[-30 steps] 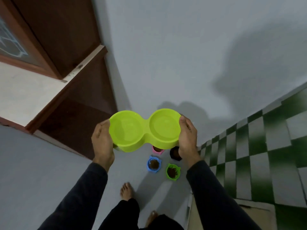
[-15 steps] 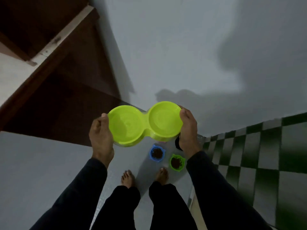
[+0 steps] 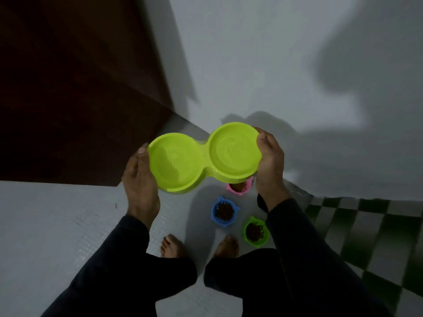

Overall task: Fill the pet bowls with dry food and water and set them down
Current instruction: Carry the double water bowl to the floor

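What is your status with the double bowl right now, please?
Both hands, left and right, grip the double bowl, held above floor. Blue bowl, green bowl, pink bowl sit below, kibble inside.

I hold the lime-green plastic double bowl (image 3: 203, 157) between my left hand (image 3: 139, 179) and right hand (image 3: 270, 161), above the floor. Below it sit a pink plastic bowl (image 3: 240, 187), a blue plastic bowl (image 3: 224, 211) nearer me, and a green plastic bowl (image 3: 255, 232) at its right.

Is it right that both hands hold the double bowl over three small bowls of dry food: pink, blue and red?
Not quite. The head view shows the left hand and right hand holding the double bowl over the pink bowl, blue bowl and a green bowl, not red.
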The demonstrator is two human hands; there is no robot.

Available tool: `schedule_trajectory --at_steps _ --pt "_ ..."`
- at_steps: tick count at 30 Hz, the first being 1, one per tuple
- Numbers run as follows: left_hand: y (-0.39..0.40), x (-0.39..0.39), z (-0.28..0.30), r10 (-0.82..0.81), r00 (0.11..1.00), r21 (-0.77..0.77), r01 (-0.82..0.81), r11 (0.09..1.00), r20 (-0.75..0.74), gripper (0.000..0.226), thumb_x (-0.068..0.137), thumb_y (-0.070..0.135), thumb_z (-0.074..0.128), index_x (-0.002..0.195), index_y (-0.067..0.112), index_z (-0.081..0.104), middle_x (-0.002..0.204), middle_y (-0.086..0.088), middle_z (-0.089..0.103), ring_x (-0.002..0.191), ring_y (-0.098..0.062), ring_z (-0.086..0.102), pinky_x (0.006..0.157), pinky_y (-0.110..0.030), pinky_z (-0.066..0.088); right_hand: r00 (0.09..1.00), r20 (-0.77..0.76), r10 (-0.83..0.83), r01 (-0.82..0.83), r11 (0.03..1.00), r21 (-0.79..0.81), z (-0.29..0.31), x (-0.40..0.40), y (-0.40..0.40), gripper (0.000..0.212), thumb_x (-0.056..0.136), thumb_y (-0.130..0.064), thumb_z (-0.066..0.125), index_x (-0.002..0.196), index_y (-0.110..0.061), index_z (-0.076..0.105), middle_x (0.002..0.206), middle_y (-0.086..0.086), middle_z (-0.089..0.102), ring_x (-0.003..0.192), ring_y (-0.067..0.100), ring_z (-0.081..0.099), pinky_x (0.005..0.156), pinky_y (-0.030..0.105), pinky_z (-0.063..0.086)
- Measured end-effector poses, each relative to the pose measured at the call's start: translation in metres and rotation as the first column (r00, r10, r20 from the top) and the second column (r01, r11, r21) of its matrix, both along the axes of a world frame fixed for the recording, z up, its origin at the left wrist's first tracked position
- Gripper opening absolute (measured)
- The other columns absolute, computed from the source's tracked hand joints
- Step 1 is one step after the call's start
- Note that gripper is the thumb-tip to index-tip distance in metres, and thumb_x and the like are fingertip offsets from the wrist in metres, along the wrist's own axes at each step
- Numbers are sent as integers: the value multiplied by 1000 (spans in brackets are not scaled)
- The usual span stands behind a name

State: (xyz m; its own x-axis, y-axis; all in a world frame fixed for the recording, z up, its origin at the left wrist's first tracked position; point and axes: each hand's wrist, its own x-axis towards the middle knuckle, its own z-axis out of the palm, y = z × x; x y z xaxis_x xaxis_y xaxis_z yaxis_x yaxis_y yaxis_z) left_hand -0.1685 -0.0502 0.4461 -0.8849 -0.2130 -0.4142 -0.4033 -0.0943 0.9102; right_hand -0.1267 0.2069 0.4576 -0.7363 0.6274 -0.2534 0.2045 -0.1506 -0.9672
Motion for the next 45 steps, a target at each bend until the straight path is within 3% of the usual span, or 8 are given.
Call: schedule_trajectory --at_steps 3,10,18,22,27,31,41,45 --pt "5 -2 -47 12 1000 -16 -12 1000 24 31 106 47 49 105 27 73 97 4 67 96 -18 61 82 -43 50 999 10 38 -38 999 -28 -56 -12 4 24 95 -40 54 107 -33 74 121 2 72 120 27 62 106 56 47" --pt "11 -8 -167 -10 1000 -116 9 993 -13 33 109 44 43 101 19 63 89 5 59 80 -1 58 74 -24 50 999 9 52 -52 999 -1 -185 -32 8 23 95 -33 54 107 -25 73 113 2 73 114 24 63 105 48 49" --pt "5 -13 -299 -3 1000 -5 3 1000 -28 33 104 52 49 103 22 62 101 -1 61 97 -23 56 84 -45 51 996 -2 94 -94 995 -14 -318 -52 9 28 96 -29 54 114 -15 71 112 3 73 106 16 63 98 34 48" --pt "1 -15 -342 58 998 7 -58 998 -1 27 105 48 49 101 28 67 107 -1 67 102 -23 62 92 -51 52 991 17 134 -134 991 -17 -364 -60 4 25 96 -30 54 110 -21 72 109 -2 73 106 12 62 99 32 46" --pt "-6 -14 -380 107 992 0 -107 994 61 23 107 42 48 100 32 67 111 0 67 106 -24 62 95 -57 53 981 78 178 -179 984 0 -402 -71 1 17 100 -25 58 107 -21 72 96 -12 71 93 4 62 88 24 47" --pt "-8 -11 -396 151 982 -10 -151 989 110 21 109 35 45 101 31 64 111 2 66 105 -22 62 91 -51 53 957 117 264 -264 964 -15 -425 -77 -4 19 93 -34 56 96 -30 74 101 -8 73 102 14 62 96 34 49" --pt "-8 2 -431 169 961 -32 -166 986 218 19 109 39 42 106 36 60 111 8 63 109 -27 60 85 -54 54 909 216 357 -364 931 -9 -463 -93 -6 20 105 -17 51 114 -20 70 116 0 69 107 12 59 97 30 46" --pt "-11 6 -444 169 956 -82 -153 985 240 20 110 38 40 107 37 60 118 0 64 118 -40 60 86 -66 54 889 230 396 -408 913 5 -477 -102 -11 23 106 -17 51 118 -17 70 116 1 69 106 10 59 96 26 46"
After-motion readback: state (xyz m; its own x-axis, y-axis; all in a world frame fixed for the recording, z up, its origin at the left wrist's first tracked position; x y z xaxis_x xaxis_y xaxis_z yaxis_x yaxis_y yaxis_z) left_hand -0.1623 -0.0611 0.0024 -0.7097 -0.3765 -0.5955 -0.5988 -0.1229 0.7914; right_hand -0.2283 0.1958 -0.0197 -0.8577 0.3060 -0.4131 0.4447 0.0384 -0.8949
